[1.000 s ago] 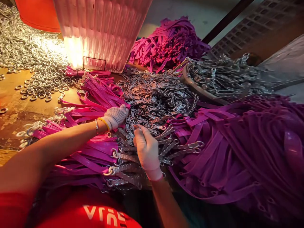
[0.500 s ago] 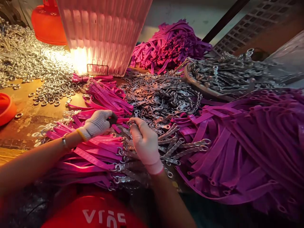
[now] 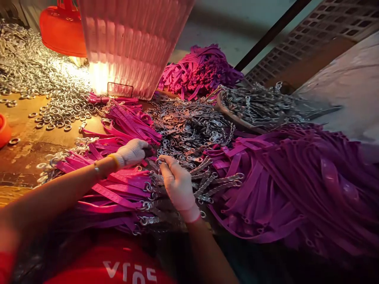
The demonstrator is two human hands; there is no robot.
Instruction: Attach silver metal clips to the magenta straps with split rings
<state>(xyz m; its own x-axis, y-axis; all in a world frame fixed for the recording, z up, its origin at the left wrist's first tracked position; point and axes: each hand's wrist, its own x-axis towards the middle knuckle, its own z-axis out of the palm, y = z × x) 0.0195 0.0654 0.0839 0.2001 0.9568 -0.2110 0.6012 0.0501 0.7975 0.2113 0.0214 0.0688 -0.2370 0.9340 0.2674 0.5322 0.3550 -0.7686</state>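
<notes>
My left hand (image 3: 133, 152), in a white knit glove with dark fingertips, is closed on a pink strap, mostly hidden by the fingers. Close by on its right, my right hand (image 3: 179, 187), in a pale glove, pinches a small metal ring (image 3: 160, 161) between thumb and forefinger. Under and in front of both hands lies a layer of pink straps (image 3: 118, 189) with metal rings at their right ends. Braided metal pieces (image 3: 207, 183) with looped ends lie just right of my right hand.
Purple straps (image 3: 275, 177) are heaped at the right, with another pile (image 3: 201, 71) behind. Looped metal pieces (image 3: 192, 122) cover the middle; more fill a shallow container (image 3: 233, 116). Loose rings (image 3: 65, 106) spread at left under a red lamp (image 3: 62, 31), beside a ribbed translucent panel (image 3: 133, 43).
The view has shifted a little. The pink strap that stretched between my hands is now less visible, and my left fingertips sit slightly apart from the ring in my right hand.
</notes>
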